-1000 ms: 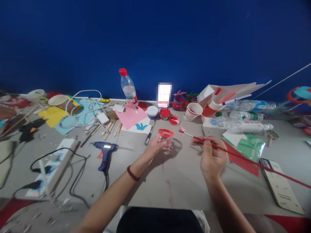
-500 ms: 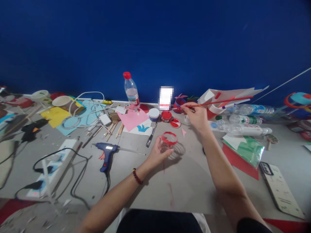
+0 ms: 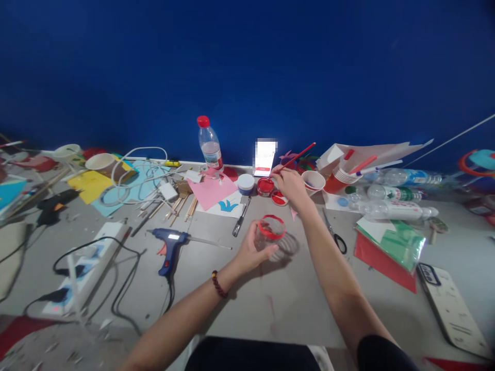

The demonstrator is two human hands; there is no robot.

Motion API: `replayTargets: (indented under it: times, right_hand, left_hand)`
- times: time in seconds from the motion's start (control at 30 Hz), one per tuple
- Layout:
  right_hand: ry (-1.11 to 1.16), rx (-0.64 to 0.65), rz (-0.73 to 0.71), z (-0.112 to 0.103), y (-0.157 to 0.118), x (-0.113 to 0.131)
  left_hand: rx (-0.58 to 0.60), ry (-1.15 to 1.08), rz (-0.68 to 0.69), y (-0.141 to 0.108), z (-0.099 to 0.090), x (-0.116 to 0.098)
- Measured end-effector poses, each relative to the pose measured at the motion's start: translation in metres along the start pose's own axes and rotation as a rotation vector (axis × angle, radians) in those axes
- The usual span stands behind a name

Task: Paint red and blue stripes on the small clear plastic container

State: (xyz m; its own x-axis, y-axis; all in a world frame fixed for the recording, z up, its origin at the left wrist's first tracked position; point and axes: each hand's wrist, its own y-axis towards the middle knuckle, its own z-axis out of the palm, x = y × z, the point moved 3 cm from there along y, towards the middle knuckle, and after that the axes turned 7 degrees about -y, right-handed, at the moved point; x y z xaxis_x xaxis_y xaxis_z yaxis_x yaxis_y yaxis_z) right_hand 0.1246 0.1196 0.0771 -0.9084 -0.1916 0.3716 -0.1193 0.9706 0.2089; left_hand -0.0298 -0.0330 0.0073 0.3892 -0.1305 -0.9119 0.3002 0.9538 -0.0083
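Grey worktop [image 3: 297, 314] against blue wall [image 3: 247, 67], left hand [image 3: 252, 251] curled around red-rimmed clear container [image 3: 271, 230], right hand [image 3: 292, 185] pinching red-handled paintbrush [image 3: 297, 156], tip at open red paint jar [image 3: 265, 187].

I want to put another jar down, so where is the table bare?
Near edge: between the left forearm and right forearm, below the clear cup, though red smears mark it. Right: between the right forearm, red paper and phone. Crowded: along the wall, and at left around the glue gun and power strip.

Gry tbl [image 3: 240, 314] w/ pnt jar [image 3: 265, 190] | glue gun [image 3: 169, 246] | pwr strip [image 3: 95, 263]
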Motion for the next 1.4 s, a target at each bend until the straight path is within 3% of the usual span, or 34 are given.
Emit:
replayTargets:
  times: [0.3, 0.63, 0.7, 0.83, 0.93, 1.0, 1.07, 1.13, 1.27, 1.4]
  right_hand:
    - [-0.12, 0.074, 0.031, -0.007, -0.004, 0.011]
    - [0.014, -0.018, 0.012, -0.001, -0.006, 0.016]
    - [0.072, -0.047, -0.02, -0.012, -0.012, 0.021]
    - [0.203, -0.136, -0.218, -0.055, -0.031, 0.025]
    - [0.257, -0.203, -0.239, -0.082, -0.039, 0.017]
    - [0.274, -0.275, -0.241, -0.086, -0.038, 0.009]
    - [0.281, -0.376, -0.209, -0.077, -0.033, 0.001]
    - [0.246, -0.369, -0.162, -0.057, -0.023, -0.005]
    - [0.137, -0.187, -0.087, -0.019, -0.001, -0.008]
    - [0.096, -0.041, -0.038, -0.004, 0.006, -0.002]
  left_hand:
    - [-0.008, -0.084, -0.054, -0.001, 0.0, -0.002]
    - [0.001, -0.051, -0.039, -0.001, 0.003, -0.006]
    - [-0.004, -0.056, -0.032, -0.001, 0.002, -0.005]
    - [0.007, -0.036, -0.04, 0.0, -0.002, 0.002]
    - [0.024, -0.047, -0.046, 0.0, -0.002, 0.006]
    - [0.022, -0.06, -0.037, 0.001, -0.001, 0.005]
    - [0.015, -0.06, -0.037, 0.0, 0.0, 0.002]
    - [0.013, -0.062, -0.044, 0.0, 0.002, 0.0]
    - [0.004, -0.085, -0.051, 0.001, 0.002, -0.001]
    - [-0.02, -0.082, -0.066, 0.002, 0.0, 0.001]
